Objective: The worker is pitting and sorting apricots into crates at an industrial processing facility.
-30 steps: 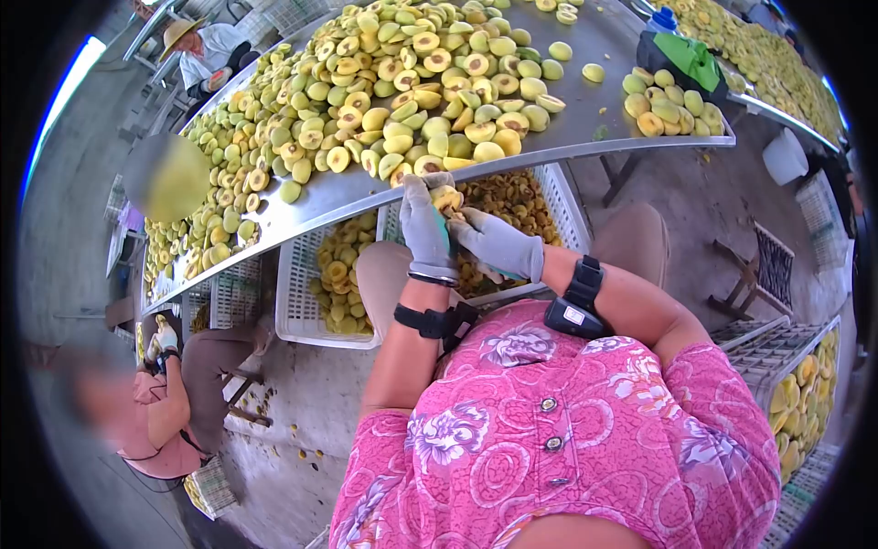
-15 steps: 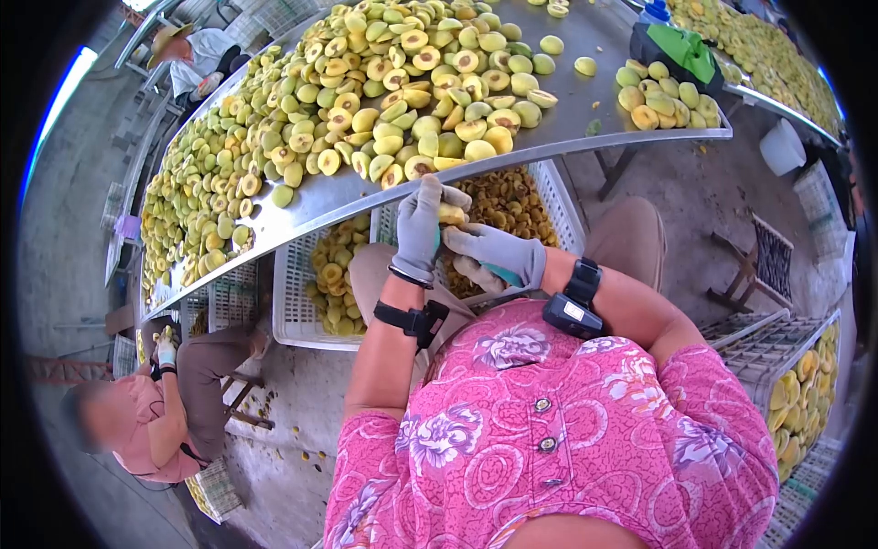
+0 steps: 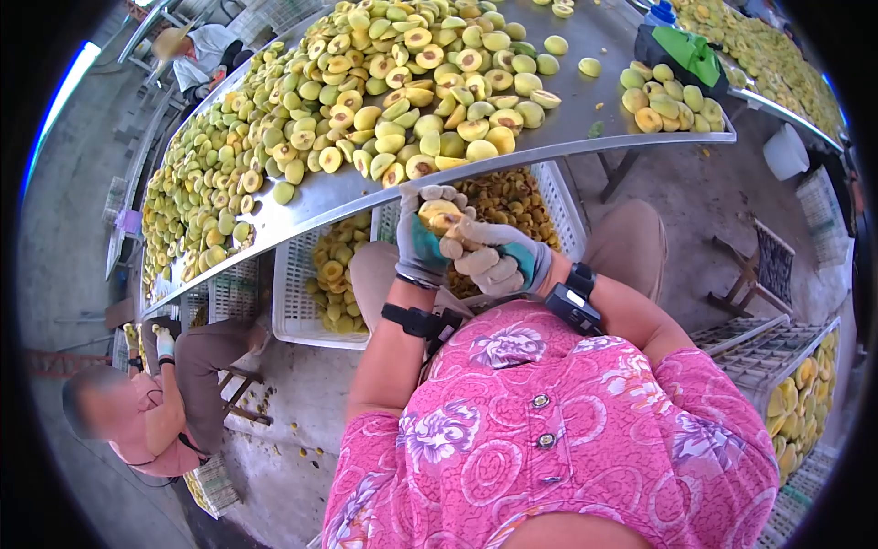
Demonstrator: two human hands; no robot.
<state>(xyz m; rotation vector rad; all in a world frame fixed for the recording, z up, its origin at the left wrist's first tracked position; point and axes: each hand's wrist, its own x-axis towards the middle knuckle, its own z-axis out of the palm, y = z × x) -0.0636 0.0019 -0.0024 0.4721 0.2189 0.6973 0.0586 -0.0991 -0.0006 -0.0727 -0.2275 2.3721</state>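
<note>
In grey gloves with green palms, my two hands meet below the edge of the metal table. My left hand (image 3: 422, 240) is closed around a yellow fruit half (image 3: 439, 217), apricot- or peach-like, its brown-stained cut side facing up. Against the fruit's right side, my right hand (image 3: 498, 256) has its fingers curled and thumb pressed in. Whatever its fingers may grip is hidden. Beneath the hands stands a crate of brownish-yellow pieces (image 3: 503, 206). A large pile of halved fruit (image 3: 366, 110) covers the table beyond.
The metal table (image 3: 604, 101) carries a smaller fruit group (image 3: 672, 102) at the right. Left of my legs is a white crate (image 3: 285, 293) of fruit halves. A co-worker (image 3: 151, 403) sits at the left. A stool (image 3: 764, 265), a bucket (image 3: 784, 149) and a fruit-filled crate (image 3: 805, 393) stand right.
My left hand has turned its palm upward, bringing the fruit half into view. My right hand has rolled so that its curled fingers show. The co-worker's hands have parted and lowered.
</note>
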